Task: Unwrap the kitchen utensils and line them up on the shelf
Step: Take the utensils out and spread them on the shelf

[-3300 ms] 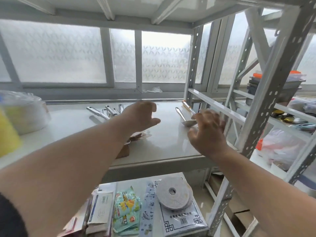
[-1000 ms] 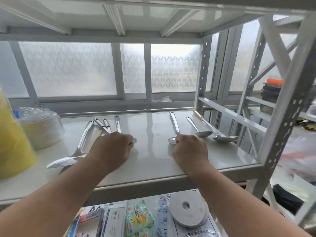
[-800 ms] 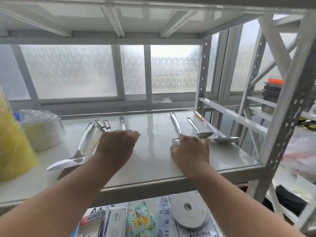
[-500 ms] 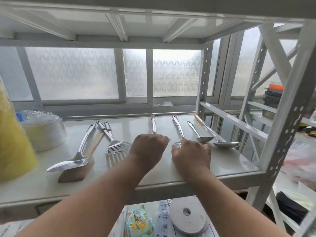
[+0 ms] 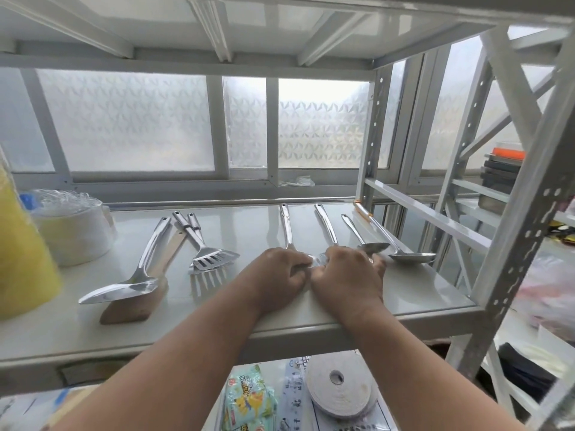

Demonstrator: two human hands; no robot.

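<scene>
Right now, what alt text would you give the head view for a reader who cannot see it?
Both hands, left hand and right hand, rest side by side on a white shelf, each over the head of a steel utensil. To the right lie a spoon and a ladle; to the left, slotted turners and a steel spatula over a wooden one.

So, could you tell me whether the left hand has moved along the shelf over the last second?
Yes. The left hand has slid rightward, away from the slotted turners, and now sits against the right hand near the spoons.
</scene>
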